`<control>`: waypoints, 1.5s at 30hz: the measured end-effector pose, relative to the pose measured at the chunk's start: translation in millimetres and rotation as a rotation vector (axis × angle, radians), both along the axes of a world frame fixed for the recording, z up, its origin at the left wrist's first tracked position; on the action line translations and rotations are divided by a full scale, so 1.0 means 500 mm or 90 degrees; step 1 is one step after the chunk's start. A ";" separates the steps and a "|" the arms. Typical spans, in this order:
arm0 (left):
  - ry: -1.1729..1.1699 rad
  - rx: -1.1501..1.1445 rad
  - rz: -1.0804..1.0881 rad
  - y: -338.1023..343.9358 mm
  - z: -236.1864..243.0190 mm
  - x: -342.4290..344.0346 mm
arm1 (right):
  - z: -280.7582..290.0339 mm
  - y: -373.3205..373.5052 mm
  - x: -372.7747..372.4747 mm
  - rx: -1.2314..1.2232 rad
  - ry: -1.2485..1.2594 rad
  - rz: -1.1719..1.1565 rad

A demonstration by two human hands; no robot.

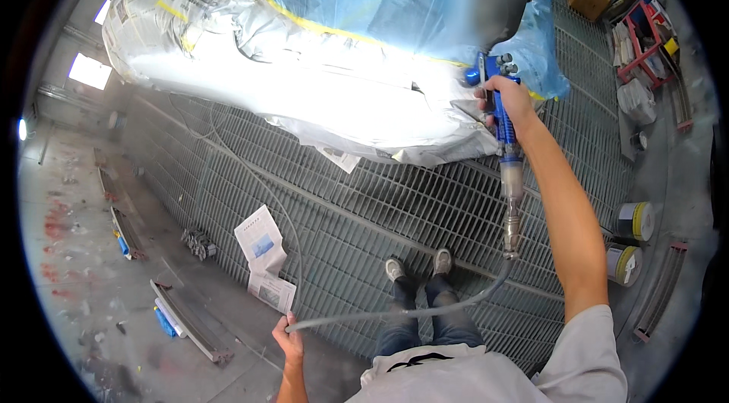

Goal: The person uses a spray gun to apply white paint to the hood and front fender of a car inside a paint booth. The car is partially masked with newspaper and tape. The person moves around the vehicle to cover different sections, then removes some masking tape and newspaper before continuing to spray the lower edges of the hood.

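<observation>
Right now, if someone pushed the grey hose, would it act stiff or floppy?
The hose would probably flex, since it curves smoothly between the left hand and the spray gun. It likely resists kinking: its bends look rounded, without visible creases.

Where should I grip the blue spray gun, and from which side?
Best by its ribbed handle, coming from the right, where the right hand holds it now. The handle is slim enough to wrap with fingers, while the wide cup above and the hose running from the lower end look like poorer holds.
</observation>
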State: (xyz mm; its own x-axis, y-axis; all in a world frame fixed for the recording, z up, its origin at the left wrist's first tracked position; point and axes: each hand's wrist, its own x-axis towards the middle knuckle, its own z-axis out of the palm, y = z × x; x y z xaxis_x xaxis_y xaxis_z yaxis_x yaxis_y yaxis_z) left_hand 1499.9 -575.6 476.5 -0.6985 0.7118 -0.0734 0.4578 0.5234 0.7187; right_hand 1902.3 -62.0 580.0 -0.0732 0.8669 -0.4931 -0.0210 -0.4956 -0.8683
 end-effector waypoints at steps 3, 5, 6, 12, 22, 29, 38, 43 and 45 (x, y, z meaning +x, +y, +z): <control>0.019 -0.004 0.022 -0.029 -0.023 -0.010 | -0.022 -0.057 0.008 0.039 0.020 -0.070; 0.000 0.037 0.060 -0.042 -0.044 -0.019 | -0.032 -0.103 0.008 0.070 0.140 -0.047; -0.002 0.038 0.082 -0.037 -0.036 -0.010 | -0.052 -0.121 0.004 0.060 0.188 -0.046; 0.064 -0.018 0.073 -0.061 -0.012 -0.018 | -0.203 -0.228 0.030 0.076 0.162 -0.122; 0.209 -0.169 -0.144 -0.020 -0.305 0.086 | -0.632 -0.423 0.043 0.376 0.023 -0.282; 0.044 -0.165 -0.215 0.084 -0.575 0.192 | -0.910 -0.387 0.075 0.534 -0.056 -0.229; 0.095 -0.130 -0.107 0.011 -0.645 0.058 | -1.053 -0.443 -0.117 0.399 -0.019 -0.069; 0.159 -0.045 -0.007 -0.078 -0.581 -0.084 | -0.959 -0.421 -0.355 0.349 0.099 0.068; 0.160 -0.037 0.004 -0.111 -0.536 -0.155 | -0.891 -0.424 -0.420 0.331 0.129 0.100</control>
